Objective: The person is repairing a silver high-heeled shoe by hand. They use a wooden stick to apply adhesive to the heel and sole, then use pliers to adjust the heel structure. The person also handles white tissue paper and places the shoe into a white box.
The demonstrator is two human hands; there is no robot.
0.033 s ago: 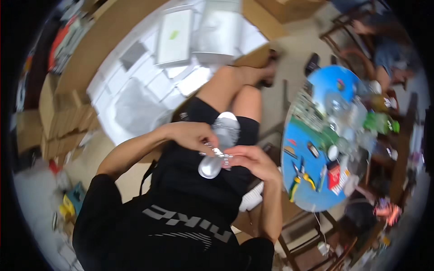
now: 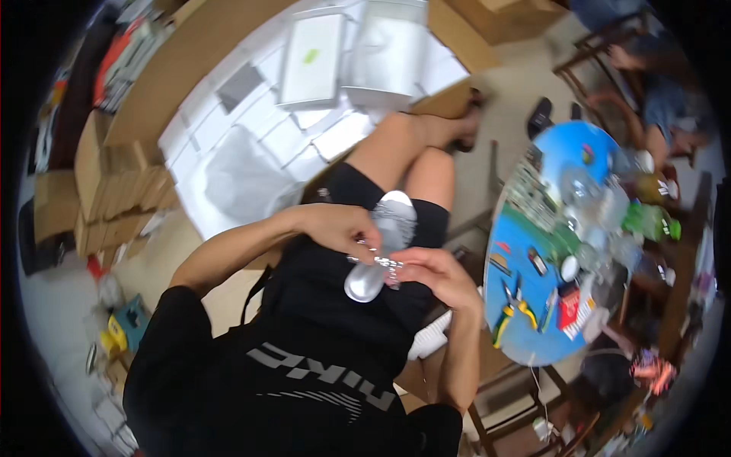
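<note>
A silver sandal lies across my lap, its pale toe end away from me and its rounded heel end nearer. A shiny, beaded-looking strap crosses its middle. My left hand reaches in from the left, its fingers closed in a pinch at the strap. From the right, my right hand pinches the same strap beside the heel. Blur and the fingers hide the strap's exact fastening.
Beyond my legs, a large carton holds many white boxes, with an open white box on top. At right, a blue oval table carries pliers, bottles and a red pack. Another person sits at far right.
The whole view has shifted a little, so the scene sits slightly farther right. Both hands keep their hold on the sandal's strap.
</note>
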